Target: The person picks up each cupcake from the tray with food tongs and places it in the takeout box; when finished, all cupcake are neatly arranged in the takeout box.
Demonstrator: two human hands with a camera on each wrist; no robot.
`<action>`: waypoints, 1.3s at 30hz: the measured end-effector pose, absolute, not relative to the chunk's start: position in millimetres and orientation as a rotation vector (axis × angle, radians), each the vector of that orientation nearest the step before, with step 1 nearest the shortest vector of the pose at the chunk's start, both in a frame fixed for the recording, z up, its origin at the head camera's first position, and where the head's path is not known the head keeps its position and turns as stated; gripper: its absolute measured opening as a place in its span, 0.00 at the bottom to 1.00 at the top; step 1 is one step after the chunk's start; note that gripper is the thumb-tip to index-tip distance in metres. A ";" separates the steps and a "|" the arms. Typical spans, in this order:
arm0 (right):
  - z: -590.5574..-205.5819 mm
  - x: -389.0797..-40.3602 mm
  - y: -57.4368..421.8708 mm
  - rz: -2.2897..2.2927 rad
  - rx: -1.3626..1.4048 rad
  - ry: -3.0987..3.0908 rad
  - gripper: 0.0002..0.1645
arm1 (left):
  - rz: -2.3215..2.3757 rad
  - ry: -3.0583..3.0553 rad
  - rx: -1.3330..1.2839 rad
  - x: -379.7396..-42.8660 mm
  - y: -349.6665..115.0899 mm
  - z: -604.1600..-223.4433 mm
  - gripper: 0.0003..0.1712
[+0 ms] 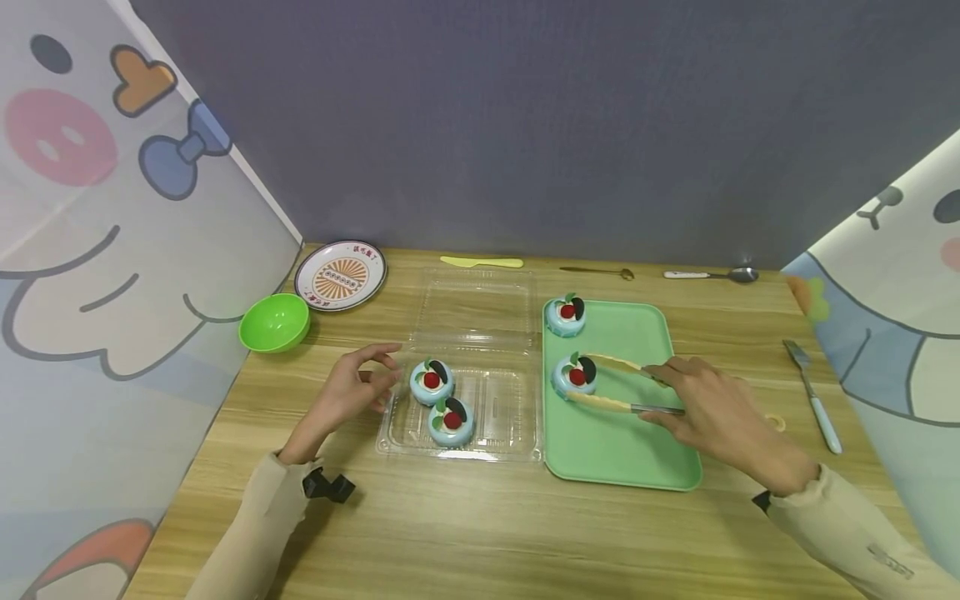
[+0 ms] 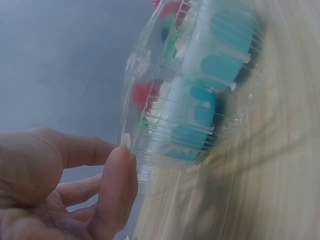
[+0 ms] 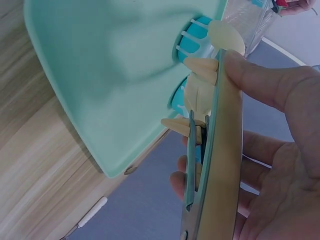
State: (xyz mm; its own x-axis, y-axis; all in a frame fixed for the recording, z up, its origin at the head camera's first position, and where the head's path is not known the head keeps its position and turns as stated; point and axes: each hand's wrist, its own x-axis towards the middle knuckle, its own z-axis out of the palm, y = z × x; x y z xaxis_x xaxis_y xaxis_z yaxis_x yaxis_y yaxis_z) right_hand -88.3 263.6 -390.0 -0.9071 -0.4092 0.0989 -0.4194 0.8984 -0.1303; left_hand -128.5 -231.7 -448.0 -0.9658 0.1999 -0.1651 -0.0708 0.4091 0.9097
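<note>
My right hand (image 1: 712, 408) holds metal tongs (image 3: 227, 150) with cream-coloured tips. Their spread arms lie either side of a light-blue toy cake (image 1: 561, 385) on the green tray (image 1: 622, 454); whether the tips press it I cannot tell. Another such cake (image 1: 562, 322) sits at the tray's back left corner. To the left, an opened clear plastic box (image 1: 498, 408) carries two more cakes, one (image 1: 420, 388) behind the other (image 1: 450, 433), each topped with a red berry, a green leaf and a dark disc. With thumb and finger, my left hand (image 2: 95, 175) pinches the box's left rim.
A green bowl (image 1: 274, 323) and a printed plate (image 1: 341, 276) stand at the back left. Along the back edge lie a yellow knife (image 1: 482, 262), a small gold spoon (image 1: 596, 271) and a white-handled spoon (image 1: 712, 274). A blue-handled fork (image 1: 813, 396) lies far right.
</note>
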 end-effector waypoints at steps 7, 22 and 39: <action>-389.7 -86.3 264.4 0.219 0.651 -2.985 0.35 | 1.578 2.414 0.106 -128.8 -232.1 -448.4 0.30; -389.3 -83.2 266.9 0.217 0.636 -2.932 0.35 | 1.572 2.413 0.092 -128.6 -231.8 -447.7 0.29; -354.9 -73.7 248.5 0.248 0.631 -2.742 0.37 | 1.568 2.426 0.104 -128.3 -231.9 -448.7 0.30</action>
State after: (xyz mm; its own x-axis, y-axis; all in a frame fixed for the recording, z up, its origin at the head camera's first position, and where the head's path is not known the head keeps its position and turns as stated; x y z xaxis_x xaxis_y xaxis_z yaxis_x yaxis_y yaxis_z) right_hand -73.7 248.5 -354.9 -0.8527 -0.3956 0.3413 -0.4505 0.8875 -0.0967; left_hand -128.3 -231.9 -448.7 -0.9660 0.1942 -0.1704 -0.0755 0.4183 0.9052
